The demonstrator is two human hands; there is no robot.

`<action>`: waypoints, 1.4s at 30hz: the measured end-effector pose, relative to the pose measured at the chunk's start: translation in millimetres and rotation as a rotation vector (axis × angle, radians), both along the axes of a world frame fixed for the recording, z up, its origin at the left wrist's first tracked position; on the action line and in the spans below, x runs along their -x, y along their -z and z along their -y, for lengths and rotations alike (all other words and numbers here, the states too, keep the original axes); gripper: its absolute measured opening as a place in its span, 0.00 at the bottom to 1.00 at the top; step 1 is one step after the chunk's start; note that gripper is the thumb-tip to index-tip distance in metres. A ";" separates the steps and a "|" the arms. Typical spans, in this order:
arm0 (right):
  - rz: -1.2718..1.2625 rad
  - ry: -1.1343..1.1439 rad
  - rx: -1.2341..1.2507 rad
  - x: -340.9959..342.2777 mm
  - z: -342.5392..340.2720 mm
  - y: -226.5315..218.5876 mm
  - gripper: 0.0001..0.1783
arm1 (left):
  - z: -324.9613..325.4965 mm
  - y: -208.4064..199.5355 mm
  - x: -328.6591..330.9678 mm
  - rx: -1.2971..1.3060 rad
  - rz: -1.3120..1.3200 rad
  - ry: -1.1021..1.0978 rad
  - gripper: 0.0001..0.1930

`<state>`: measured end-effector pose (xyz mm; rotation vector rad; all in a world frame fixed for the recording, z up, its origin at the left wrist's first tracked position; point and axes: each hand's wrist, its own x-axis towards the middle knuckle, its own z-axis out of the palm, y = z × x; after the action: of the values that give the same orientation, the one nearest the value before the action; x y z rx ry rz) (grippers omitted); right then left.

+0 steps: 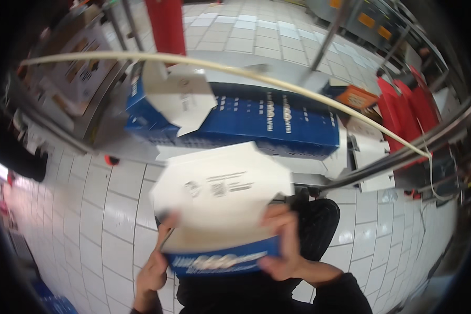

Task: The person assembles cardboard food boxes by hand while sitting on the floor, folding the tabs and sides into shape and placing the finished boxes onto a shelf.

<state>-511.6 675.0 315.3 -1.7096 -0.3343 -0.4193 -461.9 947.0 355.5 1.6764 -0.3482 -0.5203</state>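
A blue cardboard box [222,261] with a white inner side is held low in front of me. Its white lid flap [220,183], with cut corners and small dark print, stands raised away from me. My left hand [158,256] grips the box's left edge, while my right hand [283,243] has its fingers on the right side and its thumb near the blue front panel. Motion blurs both hands and the box. Beyond the flap, a row of blue boxes [267,118] lies on a low metal shelf [110,149]. At its left end, one box has a white flap [180,99] standing up.
A cream strip [209,63] crosses above the shelf between metal posts. Red cartons [408,107], an orange box [358,97] and white cardboard pieces [371,162] sit at the right. A white carton [83,68] is far left. Below are white floor tiles [120,209] and a black shoe [322,233].
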 end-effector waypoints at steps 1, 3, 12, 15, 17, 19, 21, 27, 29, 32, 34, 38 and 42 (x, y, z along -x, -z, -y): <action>0.036 0.134 -0.243 -2.6 -2.2 3.7 0.31 | 1.9 -3.1 -12.2 0.053 0.026 0.026 0.55; 0.040 0.356 -0.194 -16.8 12.5 7.2 0.31 | -8.5 -20.3 -59.9 -0.118 0.359 -0.057 0.45; -0.221 0.361 -0.235 -131.7 -12.9 -69.8 0.27 | 44.2 -30.2 -288.3 -0.651 0.727 -0.243 0.38; -0.295 0.446 0.046 -149.4 8.1 -50.4 0.29 | 85.3 -26.3 -262.2 -0.481 0.778 -0.076 0.44; -0.376 0.388 0.145 -163.7 18.0 -44.6 0.34 | 102.4 -26.9 -243.2 -0.480 0.798 0.095 0.47; -0.452 0.307 0.126 -175.3 20.2 -55.8 0.38 | 108.0 -25.9 -233.3 -0.510 0.843 0.192 0.49; -0.425 0.381 0.319 -177.0 23.0 -57.4 0.42 | 111.1 -23.7 -230.2 -0.567 0.911 0.240 0.52; -0.064 0.380 0.575 -201.1 50.5 -33.7 0.27 | 133.5 -22.4 -222.1 -0.634 0.906 0.178 0.58; -0.026 0.307 0.522 -209.4 56.0 -25.6 0.25 | 134.2 -21.3 -222.1 -0.636 0.837 0.172 0.58; -0.063 0.358 0.578 -212.5 59.7 -19.7 0.25 | 132.5 -18.0 -223.8 -0.650 0.838 0.171 0.57; -0.079 0.428 0.607 -209.1 54.2 -30.0 0.25 | 129.4 -12.5 -225.9 -0.643 0.928 0.161 0.55; 0.136 0.560 0.673 -212.5 17.8 -17.7 0.25 | 124.8 -8.9 -231.3 -0.549 0.992 0.195 0.55; 0.048 0.524 0.667 -219.0 27.0 -24.4 0.28 | 125.7 -8.6 -228.9 -0.528 0.991 0.155 0.54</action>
<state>-292.6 648.1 339.7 -2.4516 -0.0455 -0.7925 -233.0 821.3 364.0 2.3550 -1.1352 0.1841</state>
